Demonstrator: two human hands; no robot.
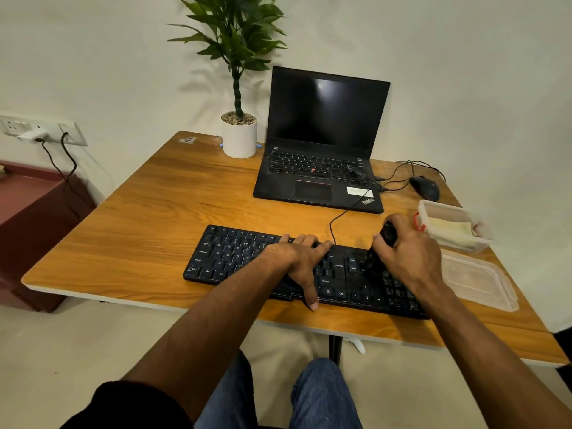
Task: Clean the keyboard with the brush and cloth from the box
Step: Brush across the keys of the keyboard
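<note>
A black keyboard (235,255) lies near the front edge of the wooden table (161,218). My left hand (297,258) rests flat on its middle, fingers spread over the keys and thumb at the front edge. My right hand (405,252) grips a black brush (379,252), its bristles down on the keys at the keyboard's right part. The clear plastic box (452,227) stands open to the right, with a pale yellow cloth (452,230) inside.
The box's clear lid (476,280) lies by the keyboard's right end. An open black laptop (322,140) stands behind, with a mouse (425,187) and cables to its right. A potted plant (239,134) is at the back. A dark red cabinet (34,218) stands left.
</note>
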